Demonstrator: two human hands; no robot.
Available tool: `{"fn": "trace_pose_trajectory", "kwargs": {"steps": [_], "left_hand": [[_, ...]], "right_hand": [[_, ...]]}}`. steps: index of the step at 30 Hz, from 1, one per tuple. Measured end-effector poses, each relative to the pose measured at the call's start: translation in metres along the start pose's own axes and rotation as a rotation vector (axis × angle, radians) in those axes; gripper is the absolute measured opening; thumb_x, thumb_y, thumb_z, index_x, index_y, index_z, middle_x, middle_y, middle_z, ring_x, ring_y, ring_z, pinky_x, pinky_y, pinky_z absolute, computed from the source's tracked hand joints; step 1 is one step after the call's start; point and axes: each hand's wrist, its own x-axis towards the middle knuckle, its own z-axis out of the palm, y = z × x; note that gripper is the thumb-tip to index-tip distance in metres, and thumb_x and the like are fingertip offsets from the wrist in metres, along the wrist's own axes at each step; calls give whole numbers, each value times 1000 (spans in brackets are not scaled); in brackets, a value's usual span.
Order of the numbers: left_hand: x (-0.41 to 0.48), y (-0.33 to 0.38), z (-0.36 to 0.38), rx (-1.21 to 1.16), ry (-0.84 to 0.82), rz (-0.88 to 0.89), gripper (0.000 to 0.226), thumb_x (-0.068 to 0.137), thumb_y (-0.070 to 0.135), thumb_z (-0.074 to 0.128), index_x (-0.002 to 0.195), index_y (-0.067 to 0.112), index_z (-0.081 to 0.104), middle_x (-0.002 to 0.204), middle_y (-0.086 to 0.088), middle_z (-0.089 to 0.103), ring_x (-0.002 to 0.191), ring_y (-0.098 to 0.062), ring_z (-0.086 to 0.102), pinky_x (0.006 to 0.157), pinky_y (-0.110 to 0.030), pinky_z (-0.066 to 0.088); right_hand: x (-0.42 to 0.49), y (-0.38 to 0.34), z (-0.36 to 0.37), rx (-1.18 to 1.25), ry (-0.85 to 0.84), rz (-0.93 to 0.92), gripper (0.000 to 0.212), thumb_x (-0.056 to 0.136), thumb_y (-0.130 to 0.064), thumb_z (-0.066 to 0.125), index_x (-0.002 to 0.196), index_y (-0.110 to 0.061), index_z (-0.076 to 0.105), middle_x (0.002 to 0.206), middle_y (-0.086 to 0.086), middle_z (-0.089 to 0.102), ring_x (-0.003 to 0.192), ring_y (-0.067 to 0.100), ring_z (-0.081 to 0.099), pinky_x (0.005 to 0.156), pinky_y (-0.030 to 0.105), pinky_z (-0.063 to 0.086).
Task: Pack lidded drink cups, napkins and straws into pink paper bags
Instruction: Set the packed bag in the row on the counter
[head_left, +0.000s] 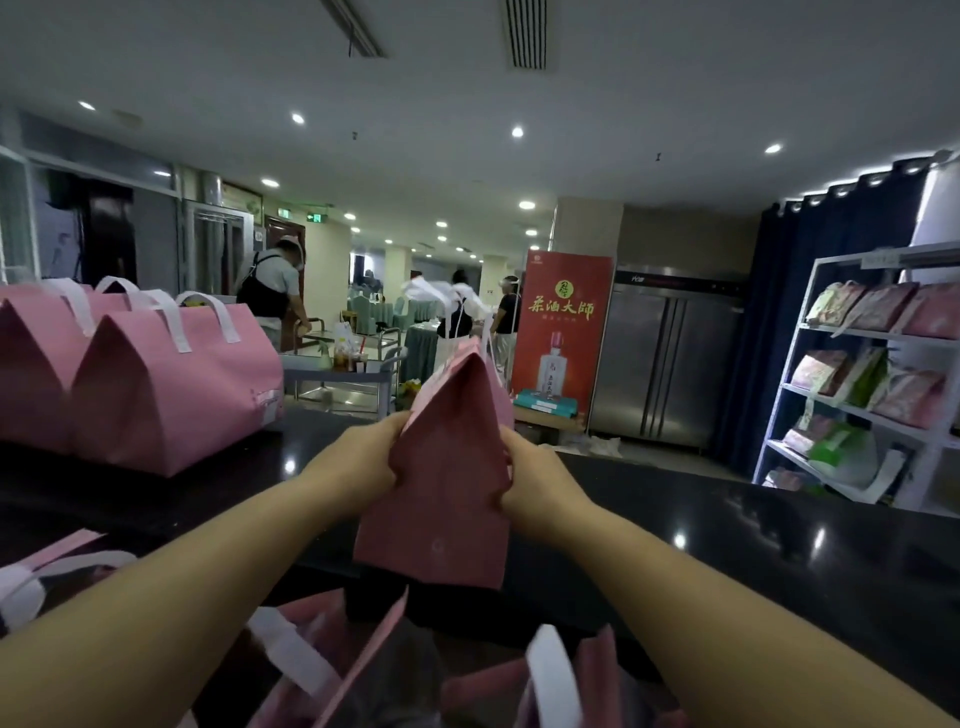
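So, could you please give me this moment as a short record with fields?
held item: pink bag, upright, top folded to a peak, white handles above
left hand: grips the bag's left side
right hand: grips the bag's right side
bag contents: hidden
surface: black glossy counter
closed bags: pink, standing at the counter's left
nearer bags: pink, white handles, below the arms, blurred
background: white shelf of packets at right; red banner
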Motion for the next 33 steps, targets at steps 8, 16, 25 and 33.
{"fn": "trace_pose_trajectory", "kwargs": {"steps": [8, 16, 25, 33], "left_hand": [[17, -72, -11, 0, 21, -39, 57, 76, 2, 47, 123, 32, 41, 108, -4, 66, 86, -21, 60, 68, -32, 46], [38, -108, -22, 37, 114, -116, 44, 78, 3, 45, 117, 23, 46, 107, -13, 65, 91, -30, 58, 72, -38, 49], [22, -76, -52, 29, 329, -45, 32, 74, 30, 74, 99, 18, 59, 91, 0, 59, 81, -18, 56, 74, -33, 46], [-43, 44, -66, -38, 294, 264, 16, 73, 32, 74, 83, 26, 63, 74, 14, 64, 67, 4, 59, 55, -10, 36]], "right_hand": [[45, -17, 53, -73, -7, -7, 60, 81, 0, 51, 132, -29, 38, 117, 8, 61, 104, 28, 56, 85, 44, 50], [94, -28, 84, -173, -60, 36, 45, 84, -9, 53, 125, -23, 41, 117, 9, 59, 102, 29, 57, 85, 45, 51], [72, -39, 14, -172, 114, -63, 19, 83, -31, 68, 97, -18, 66, 93, -4, 67, 84, 11, 62, 80, 37, 55], [-49, -42, -87, -261, 122, -182, 17, 84, -33, 67, 95, -20, 65, 81, -13, 64, 73, 0, 60, 67, 21, 50]]}}
